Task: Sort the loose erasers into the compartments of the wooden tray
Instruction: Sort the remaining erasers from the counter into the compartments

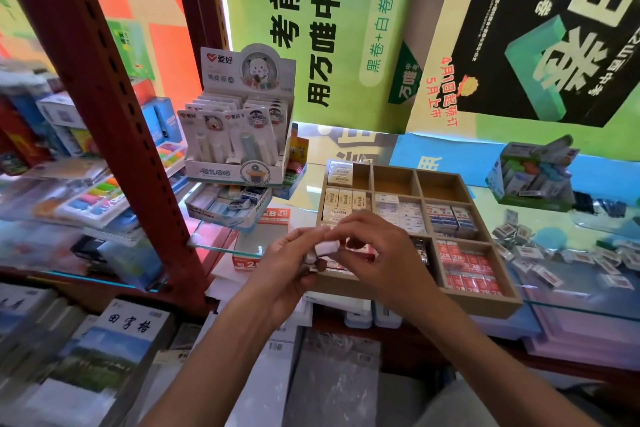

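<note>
A wooden tray (485, 302) with a grid of compartments rests on a glass shelf, most compartments filled with wrapped erasers. My left hand (287, 263) grips a few small erasers (323, 250) in front of the tray's near left corner. My right hand (377, 250) meets it from the right and pinches the top white eraser with curled fingers. The near left compartment is hidden behind both hands. A heap of loose erasers (568, 256) lies on the glass to the right of the tray. Two far compartments (436, 184) stand empty.
A red steel shelf post (114, 107) rises at left. A card display box (242, 135) and an eraser box (228, 204) stand left of the tray, a green box (533, 177) at far right. Notebooks (114, 350) fill the shelf below. Posters cover the back wall.
</note>
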{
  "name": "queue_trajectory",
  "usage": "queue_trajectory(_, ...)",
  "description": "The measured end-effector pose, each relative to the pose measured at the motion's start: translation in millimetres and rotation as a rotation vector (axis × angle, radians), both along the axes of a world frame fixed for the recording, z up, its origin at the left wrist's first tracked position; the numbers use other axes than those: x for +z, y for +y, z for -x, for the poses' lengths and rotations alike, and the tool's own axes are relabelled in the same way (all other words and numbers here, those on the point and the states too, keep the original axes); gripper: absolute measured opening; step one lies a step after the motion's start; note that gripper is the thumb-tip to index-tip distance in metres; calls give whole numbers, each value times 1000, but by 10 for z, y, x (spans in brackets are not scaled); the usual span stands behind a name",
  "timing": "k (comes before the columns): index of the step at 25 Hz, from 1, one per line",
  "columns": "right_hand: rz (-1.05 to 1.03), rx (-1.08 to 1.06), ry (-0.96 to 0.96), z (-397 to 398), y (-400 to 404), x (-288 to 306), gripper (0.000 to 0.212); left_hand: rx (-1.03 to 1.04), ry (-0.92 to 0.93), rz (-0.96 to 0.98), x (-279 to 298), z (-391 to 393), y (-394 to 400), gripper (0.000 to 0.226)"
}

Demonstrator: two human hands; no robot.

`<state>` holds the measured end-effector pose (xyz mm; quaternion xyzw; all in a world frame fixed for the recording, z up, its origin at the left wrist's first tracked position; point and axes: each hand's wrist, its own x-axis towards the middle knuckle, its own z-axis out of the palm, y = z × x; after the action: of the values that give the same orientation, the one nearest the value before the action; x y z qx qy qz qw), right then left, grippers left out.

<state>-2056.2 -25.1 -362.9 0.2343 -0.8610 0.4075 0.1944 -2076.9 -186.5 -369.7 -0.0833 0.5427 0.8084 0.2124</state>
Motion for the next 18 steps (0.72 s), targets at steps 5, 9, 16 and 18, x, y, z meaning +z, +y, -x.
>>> queue_trajectory(5, -348, -231, 93, 114, 7, -262, 22, 330, 27, 13, -108, 128, -130, 17)
queue_trajectory(9, -338, -102, -134, 216, 11, -287, 32, 296, 56, 103, -122, 89, -226, 9)
queue_trajectory(16, -371, -70, -289, 305, 211, -180, 20, -23, 437, 674, -30, 124, -213, 15)
queue_trajectory(18, -417, -27, -284, 317, 231, -198, 25, -197, 618, 903, 13, 203, -163, 22)
